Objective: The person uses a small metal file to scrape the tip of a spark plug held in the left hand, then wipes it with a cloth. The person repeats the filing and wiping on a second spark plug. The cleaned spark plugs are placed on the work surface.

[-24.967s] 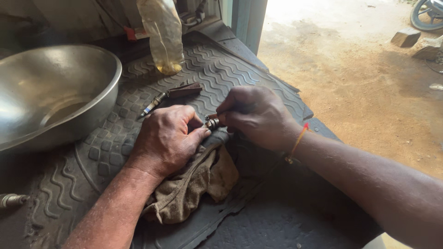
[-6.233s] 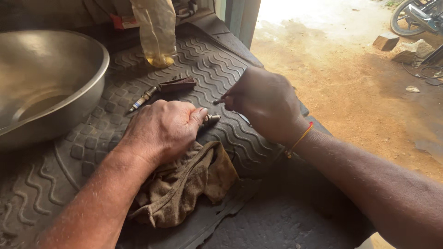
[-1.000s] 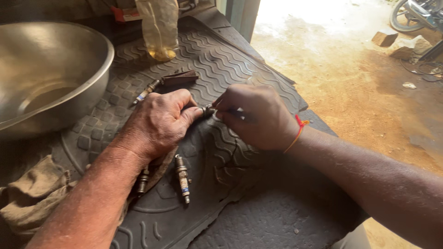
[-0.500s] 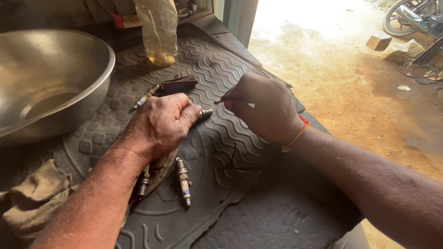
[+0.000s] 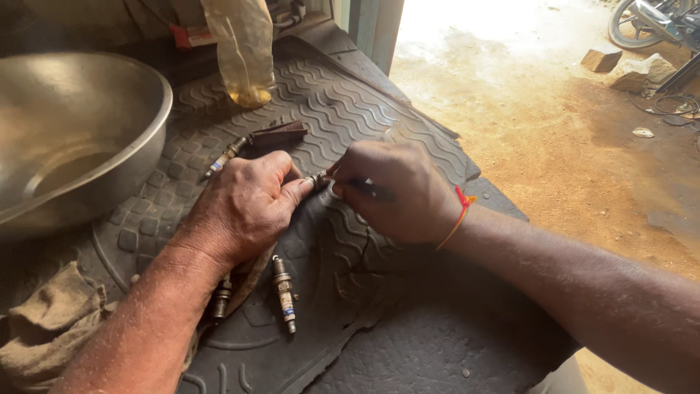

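Rubber mat (image 5: 343, 95) under both hands, clear rightward

Sunlit dirt ground (image 5: 554, 146) outside; perhaps a doorpost (image 5: 375, 29); stones (image 5: 627, 66) beyond.

bowl (image 5: 73, 138) left on mat (image 5: 350, 102), spark plugs (image 5: 283, 292) before it, rag (image 5: 44, 328) left

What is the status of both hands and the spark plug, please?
Left hand grips spark plug. Right hand works its tip with thin tool. Nothing in the way.
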